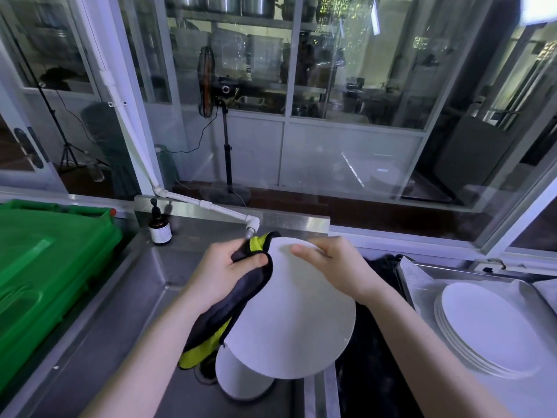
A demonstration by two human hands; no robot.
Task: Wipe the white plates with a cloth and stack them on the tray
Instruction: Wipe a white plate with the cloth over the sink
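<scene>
I hold a white plate [294,315] tilted over the steel sink. My right hand [331,263] grips its far rim, thumb on the face. My left hand [224,267] is closed on a black and yellow cloth [229,309] pressed against the plate's left edge; the cloth hangs down past my wrist. Another white plate [241,378] lies in the sink below, partly hidden by the held one. At the right, a stack of white plates [488,327] rests on a metal tray [428,273] lined with white cloth.
A green plastic crate [45,267] stands left of the sink [168,276]. A brown pump bottle [159,227] sits at the sink's back edge beside a white tap pipe [211,206]. A dark basin [376,357] lies between sink and tray. Glass windows rise behind.
</scene>
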